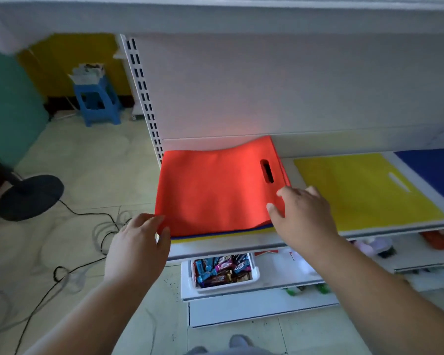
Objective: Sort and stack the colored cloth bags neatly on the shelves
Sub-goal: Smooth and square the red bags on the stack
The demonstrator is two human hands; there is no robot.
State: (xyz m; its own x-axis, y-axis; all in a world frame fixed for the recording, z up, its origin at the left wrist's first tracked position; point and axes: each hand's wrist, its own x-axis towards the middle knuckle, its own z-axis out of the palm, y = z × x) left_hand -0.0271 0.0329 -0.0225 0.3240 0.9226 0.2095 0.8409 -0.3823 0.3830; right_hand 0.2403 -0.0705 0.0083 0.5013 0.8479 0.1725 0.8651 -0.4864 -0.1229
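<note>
A red cloth bag [215, 190] with a cut-out handle lies on top of a pile at the left end of the white shelf [241, 245]; blue and yellow bag edges [215, 235] show beneath it. My left hand [139, 242] pinches the red bag's near left corner. Over the bag's right edge my right hand [303, 213] has relaxed fingers touching the fabric. A yellow bag [364, 190] lies flat to the right, and a blue bag [433, 172] is at the far right.
Under the shelf a white tray of wrapped snacks [223, 272] sits on a lower shelf. A blue stool [98, 101], a black fan base [28, 197] and loose cables [75, 267] are on the floor at left. The shelf's back panel [267, 85] rises behind the bags.
</note>
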